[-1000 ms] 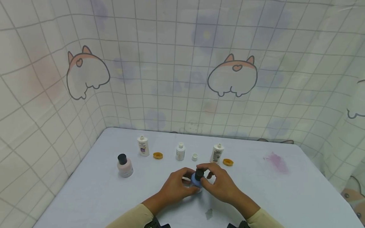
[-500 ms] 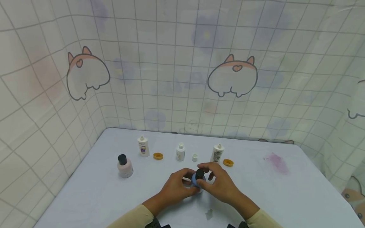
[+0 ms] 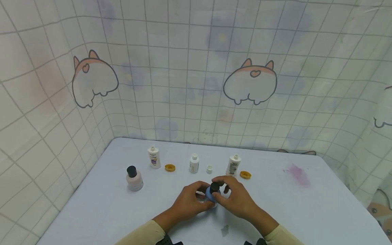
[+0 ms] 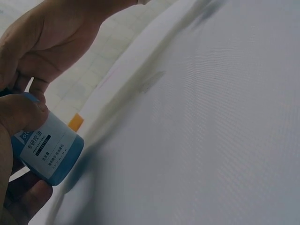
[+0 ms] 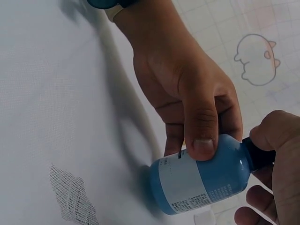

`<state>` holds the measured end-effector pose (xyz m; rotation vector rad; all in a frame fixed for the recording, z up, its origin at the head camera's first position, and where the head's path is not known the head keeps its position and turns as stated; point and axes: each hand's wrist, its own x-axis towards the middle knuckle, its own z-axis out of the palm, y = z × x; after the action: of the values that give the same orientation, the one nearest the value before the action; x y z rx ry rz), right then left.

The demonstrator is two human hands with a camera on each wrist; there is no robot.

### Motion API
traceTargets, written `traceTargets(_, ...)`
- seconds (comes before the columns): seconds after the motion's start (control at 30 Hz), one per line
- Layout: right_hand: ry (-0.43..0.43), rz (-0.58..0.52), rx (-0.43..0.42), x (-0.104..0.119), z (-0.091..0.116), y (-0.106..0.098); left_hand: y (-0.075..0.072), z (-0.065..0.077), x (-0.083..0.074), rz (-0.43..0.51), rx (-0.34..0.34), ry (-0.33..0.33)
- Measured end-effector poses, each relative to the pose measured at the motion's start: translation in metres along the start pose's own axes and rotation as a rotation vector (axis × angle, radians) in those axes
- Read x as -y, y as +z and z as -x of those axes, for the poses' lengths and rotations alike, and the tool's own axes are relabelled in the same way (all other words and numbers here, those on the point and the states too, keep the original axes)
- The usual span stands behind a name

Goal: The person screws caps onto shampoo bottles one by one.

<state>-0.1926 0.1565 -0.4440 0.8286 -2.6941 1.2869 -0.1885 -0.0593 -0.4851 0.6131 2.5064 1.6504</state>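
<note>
A blue bottle (image 5: pixel 227 171) with a white label and a black cap (image 3: pixel 214 187) stands in front of me, between both hands. My left hand (image 3: pixel 191 200) grips the body, its thumb across the label and its fingers round the far side. With thumb and fingers, my right hand (image 3: pixel 237 197) pinches the black cap from above. In the left wrist view the label of the blue bottle (image 4: pixel 51 145) faces the camera, and the left thumb hides part of it. The cap is partly covered by the right thumb in the right wrist view.
Left of the hands stands a pink bottle (image 3: pixel 134 180) with a black cap. Along the back are a white bottle (image 3: pixel 154 158), a small white bottle (image 3: pixel 194 164) and another white bottle (image 3: pixel 233 165), all uncapped. Orange caps (image 3: pixel 169 167) and a white cap (image 3: pixel 209 169) lie beside them.
The right hand's fingers have shifted slightly about the black cap. The blue bottle and left hand have stayed nearly in place.
</note>
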Motion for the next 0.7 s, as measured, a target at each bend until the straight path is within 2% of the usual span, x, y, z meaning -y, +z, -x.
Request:
traceTargets(0.1,0.043,-0.002,-0.001,0.0015,-0.0002,0.0003,-0.0004,0.0005,0.0002,0.006,-0.002,0.007)
traceTargets(0.2,0.044,0.001,-0.005,0.0023,0.0,0.0005,-0.0009,0.0007,-0.0002,0.009,0.0,0.007)
traceTargets(0.53,-0.084,0.0,-0.028,0.0007,-0.0003,0.0003,-0.0015,0.0003,-0.004,0.001,0.001,-0.007)
traceTargets(0.7,-0.026,-0.003,-0.023,0.0013,-0.0006,0.0002,-0.0006,-0.0002,-0.0028,0.003,0.0,-0.019)
